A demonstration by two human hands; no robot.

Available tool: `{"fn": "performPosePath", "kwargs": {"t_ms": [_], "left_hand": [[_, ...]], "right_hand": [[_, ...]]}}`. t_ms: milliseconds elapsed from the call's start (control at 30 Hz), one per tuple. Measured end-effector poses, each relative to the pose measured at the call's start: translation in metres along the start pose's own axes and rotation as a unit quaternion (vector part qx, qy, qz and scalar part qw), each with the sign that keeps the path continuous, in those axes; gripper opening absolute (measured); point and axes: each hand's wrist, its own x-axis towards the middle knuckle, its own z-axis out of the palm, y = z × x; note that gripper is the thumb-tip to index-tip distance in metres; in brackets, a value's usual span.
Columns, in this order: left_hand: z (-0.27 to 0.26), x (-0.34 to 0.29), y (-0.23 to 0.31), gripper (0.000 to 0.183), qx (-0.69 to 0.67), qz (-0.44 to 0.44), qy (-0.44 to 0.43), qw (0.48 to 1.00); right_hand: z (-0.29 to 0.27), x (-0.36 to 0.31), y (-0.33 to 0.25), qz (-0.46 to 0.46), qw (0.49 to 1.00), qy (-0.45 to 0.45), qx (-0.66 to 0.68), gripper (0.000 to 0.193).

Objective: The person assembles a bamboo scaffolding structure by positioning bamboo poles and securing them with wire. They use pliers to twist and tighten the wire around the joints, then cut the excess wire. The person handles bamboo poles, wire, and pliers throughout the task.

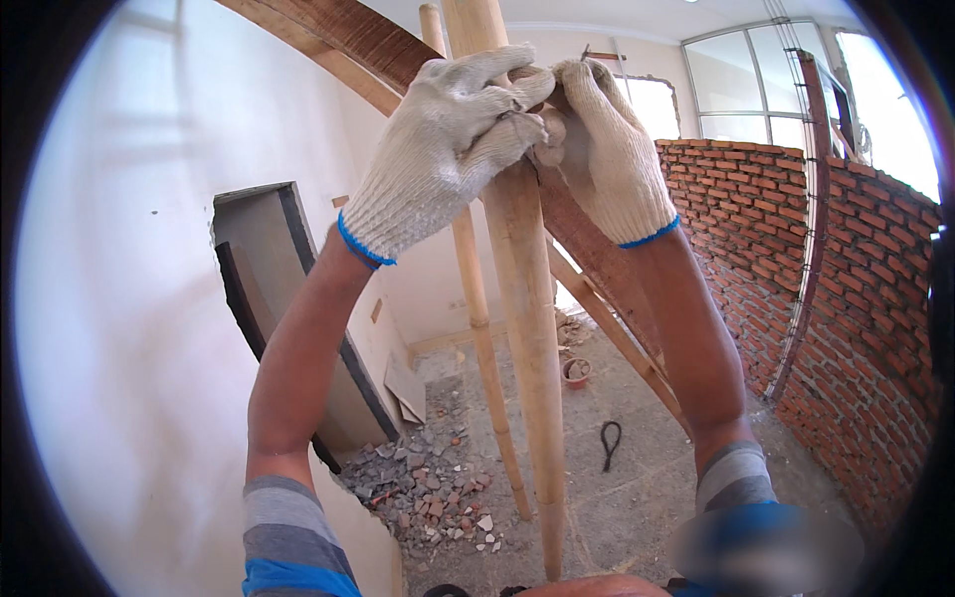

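Observation:
Both my hands wear white knit gloves with blue cuffs and are raised at an upright bamboo pole (525,328), where it meets a slanting reddish-brown wooden beam (602,269). My left hand (443,149) lies across the front of the pole, thumb and fingers closed together; what they pinch is hidden. Just right of the pole, my right hand (607,149) is closed, its fingertips almost touching the left ones. A thin dark strand (600,56) sticks out above the right fingers, its kind too small to tell. Behind stands a thinner bamboo pole (480,328).
A red brick wall (736,219) with a reddish upright post (818,199) runs along the right. Left is a white wall (149,298) with a rough doorway (269,239). Rubble (438,493), a bucket (576,380) and a black looped cord (610,448) lie on the floor below.

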Motion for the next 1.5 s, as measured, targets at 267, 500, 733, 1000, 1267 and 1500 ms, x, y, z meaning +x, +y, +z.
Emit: {"fn": "performPosePath", "kwargs": {"t_ms": [267, 500, 733, 1000, 1267, 1500], "left_hand": [[0.002, -0.017, 0.029, 0.049, -0.399, -0.404, 0.054, 0.821], [-0.052, 0.02, -0.018, 0.044, -0.58, -0.313, 0.272, 0.701], [-0.07, 0.023, 0.013, 0.045, -0.352, -0.351, 0.299, 0.814], [-0.022, -0.05, 0.032, 0.061, -0.284, -0.404, 0.426, 0.758], [-0.051, -0.049, 0.036, 0.058, -0.3, -0.439, 0.256, 0.807], [-0.003, 0.009, 0.06, 0.057, -0.457, -0.434, 0.129, 0.766]], "right_hand": [[0.0, -0.01, -0.008, 0.049, 0.995, -0.013, -0.091, 0.025], [-0.008, -0.016, 0.009, 0.065, 0.993, -0.023, -0.096, 0.027], [-0.019, -0.014, 0.021, 0.068, 0.996, -0.034, -0.041, 0.03], [-0.021, -0.009, 0.018, 0.072, 0.996, -0.041, -0.01, 0.031], [-0.012, -0.012, 0.015, 0.099, 0.994, -0.025, -0.025, 0.026], [-0.018, -0.01, 0.014, 0.101, 0.994, -0.044, -0.015, 0.028]]}}
